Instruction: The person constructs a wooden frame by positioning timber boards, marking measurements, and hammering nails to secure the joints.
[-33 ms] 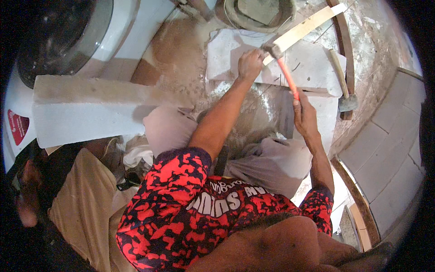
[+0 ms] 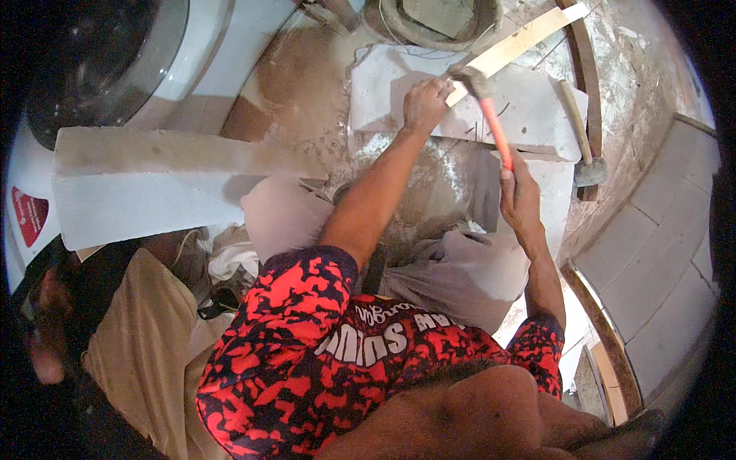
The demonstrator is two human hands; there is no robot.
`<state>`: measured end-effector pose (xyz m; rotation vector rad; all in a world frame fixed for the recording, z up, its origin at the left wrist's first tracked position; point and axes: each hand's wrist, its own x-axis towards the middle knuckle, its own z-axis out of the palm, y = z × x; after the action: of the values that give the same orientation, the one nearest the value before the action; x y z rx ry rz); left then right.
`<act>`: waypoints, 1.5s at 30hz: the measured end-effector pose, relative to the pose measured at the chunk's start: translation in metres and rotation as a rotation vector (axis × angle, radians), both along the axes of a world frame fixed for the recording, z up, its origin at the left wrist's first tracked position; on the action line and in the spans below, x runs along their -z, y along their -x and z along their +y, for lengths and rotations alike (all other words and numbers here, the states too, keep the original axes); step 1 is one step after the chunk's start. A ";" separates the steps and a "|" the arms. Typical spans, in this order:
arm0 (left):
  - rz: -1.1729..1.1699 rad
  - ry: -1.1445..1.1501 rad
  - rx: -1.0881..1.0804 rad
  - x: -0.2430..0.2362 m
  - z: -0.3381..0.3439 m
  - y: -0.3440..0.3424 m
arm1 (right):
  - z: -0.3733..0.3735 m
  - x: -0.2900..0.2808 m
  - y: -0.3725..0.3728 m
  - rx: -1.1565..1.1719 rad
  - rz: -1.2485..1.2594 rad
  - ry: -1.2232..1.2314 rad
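Note:
My right hand point(image 2: 521, 193) is wrapped round the orange handle of a hammer point(image 2: 497, 132). The hammer's dark head is over the near end of a pale wooden strip point(image 2: 529, 40), a little to the right of my left fingers. My left hand point(image 2: 426, 106) is closed at that same end of the strip. What its fingertips pinch is too small and partly hidden to tell. Beneath the strip and my left hand lies a white block point(image 2: 529, 107), with thin dark nail-like pieces on its top.
A second hammer point(image 2: 576, 130) with a wooden handle rests at the block's right, by a dark wooden bar point(image 2: 586, 69). Behind stands a round tub point(image 2: 383, 23). A long pale block point(image 2: 146, 203) lies left, below a washing machine point(image 2: 172, 61). Grey blocks point(image 2: 675, 222) line the right.
The hammer head has shifted slightly up and to the right, and my right hand has moved a little with it. My left hand stays at the strip's end.

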<state>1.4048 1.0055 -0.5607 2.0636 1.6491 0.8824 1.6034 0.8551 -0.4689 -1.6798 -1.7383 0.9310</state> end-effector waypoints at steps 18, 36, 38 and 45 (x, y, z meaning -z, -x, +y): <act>-0.172 -0.041 -0.036 0.033 -0.009 0.003 | 0.012 0.024 -0.007 0.008 -0.115 0.126; -0.313 -0.056 -0.004 0.045 -0.021 0.005 | 0.015 0.052 -0.005 -0.009 -0.197 0.091; -0.309 -0.107 -0.015 0.046 -0.031 0.006 | 0.016 0.059 -0.008 -0.018 -0.220 0.063; -0.166 0.015 -0.071 0.053 -0.032 0.003 | 0.011 0.058 -0.003 -0.022 -0.276 0.050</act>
<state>1.4022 0.9734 -0.6142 1.8773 1.6435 1.0320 1.6062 0.8664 -0.5269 -1.8991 -1.9266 0.7874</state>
